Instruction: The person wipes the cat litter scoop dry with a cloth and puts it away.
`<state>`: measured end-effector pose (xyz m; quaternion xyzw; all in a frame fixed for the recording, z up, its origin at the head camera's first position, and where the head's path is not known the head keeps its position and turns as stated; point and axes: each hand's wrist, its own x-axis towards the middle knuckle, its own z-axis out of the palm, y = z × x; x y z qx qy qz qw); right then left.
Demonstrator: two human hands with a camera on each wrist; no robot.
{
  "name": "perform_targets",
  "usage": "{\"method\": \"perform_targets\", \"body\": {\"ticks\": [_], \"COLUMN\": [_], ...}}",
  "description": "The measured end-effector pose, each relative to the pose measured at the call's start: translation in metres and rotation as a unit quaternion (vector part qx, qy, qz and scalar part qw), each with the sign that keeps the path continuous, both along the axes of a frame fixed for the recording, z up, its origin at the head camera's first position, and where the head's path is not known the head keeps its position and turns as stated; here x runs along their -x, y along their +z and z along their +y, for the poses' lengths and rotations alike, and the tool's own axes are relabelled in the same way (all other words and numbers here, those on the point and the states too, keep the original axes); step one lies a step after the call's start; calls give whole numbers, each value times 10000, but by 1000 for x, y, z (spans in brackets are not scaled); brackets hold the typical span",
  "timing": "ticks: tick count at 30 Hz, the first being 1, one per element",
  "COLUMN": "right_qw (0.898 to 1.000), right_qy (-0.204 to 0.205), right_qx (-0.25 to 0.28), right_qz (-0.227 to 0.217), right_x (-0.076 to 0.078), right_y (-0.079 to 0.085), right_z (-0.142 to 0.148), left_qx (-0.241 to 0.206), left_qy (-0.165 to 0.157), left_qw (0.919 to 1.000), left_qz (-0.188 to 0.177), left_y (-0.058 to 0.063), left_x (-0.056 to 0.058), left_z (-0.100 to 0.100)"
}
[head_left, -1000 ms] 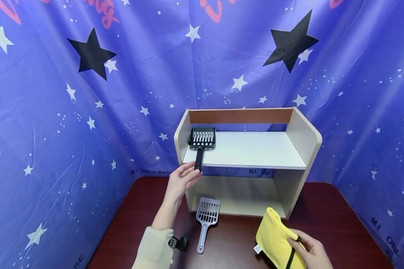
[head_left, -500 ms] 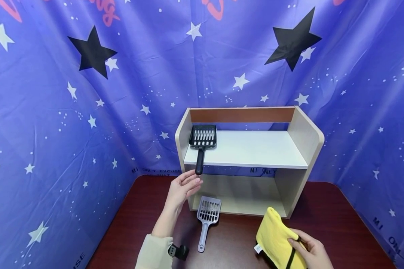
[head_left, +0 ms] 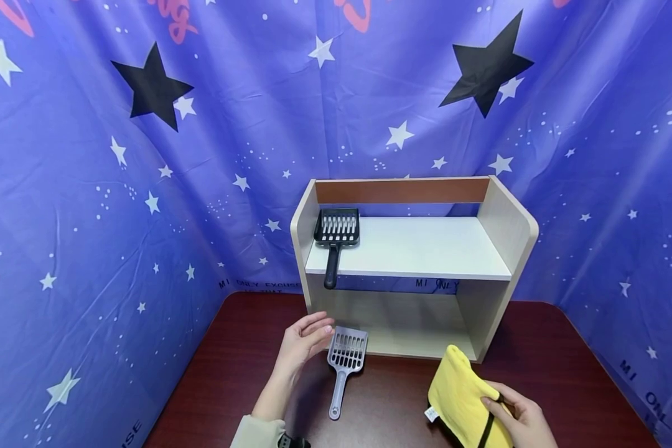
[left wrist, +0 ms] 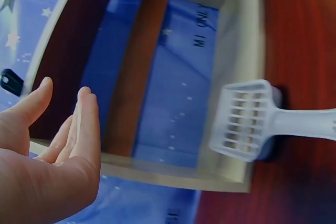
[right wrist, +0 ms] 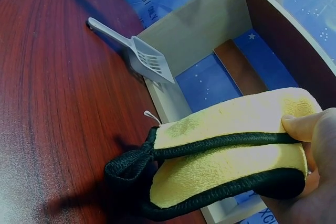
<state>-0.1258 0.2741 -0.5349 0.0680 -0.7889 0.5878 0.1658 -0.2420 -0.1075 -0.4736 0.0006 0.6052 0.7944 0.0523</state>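
Note:
A black slotted litter scoop (head_left: 336, 227) lies on the white upper shelf at its left end, its handle sticking out past the front edge. Below that handle, my left hand (head_left: 302, 345) is held with fingers extended and nothing in them. Close to its right, a grey litter scoop (head_left: 348, 350) leans its slotted head on the lower shelf's front edge, handle toward me on the table. My right hand (head_left: 521, 414) pinches a folded yellow cloth (head_left: 463, 392) with black edging and a white tag. In the right wrist view the thumb presses on the cloth (right wrist: 226, 116).
A two-tier wooden shelf unit (head_left: 506, 239) stands on the dark red table (head_left: 229, 373), with side panels and a brown back rail (head_left: 403, 191). Blue star-printed curtains (head_left: 246, 124) hang behind and on both sides.
My left hand has let go of the black scoop's handle and moved down beside the grey scoop. The black scoop stays on the upper shelf. My right hand keeps the cloth nearly still.

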Motion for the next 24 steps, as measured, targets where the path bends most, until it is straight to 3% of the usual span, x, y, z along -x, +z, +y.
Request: {"method": "perform_targets", "body": {"ticks": [16,24], "right_qw": [9981,9979], "right_qy": [392,349], "right_qx": [443,544], "right_qz": [198,14], "right_x": [2,1], "right_y": [-5,-4], "right_z": [1,0], "left_qx": [765,1029], "left_qy": [-256,-322], "left_qw": [9961,9932], "left_qz": [-344,-439], "left_y": [-77,-103], "left_x": [-18,-21], "left_z": [-11,-15]}}
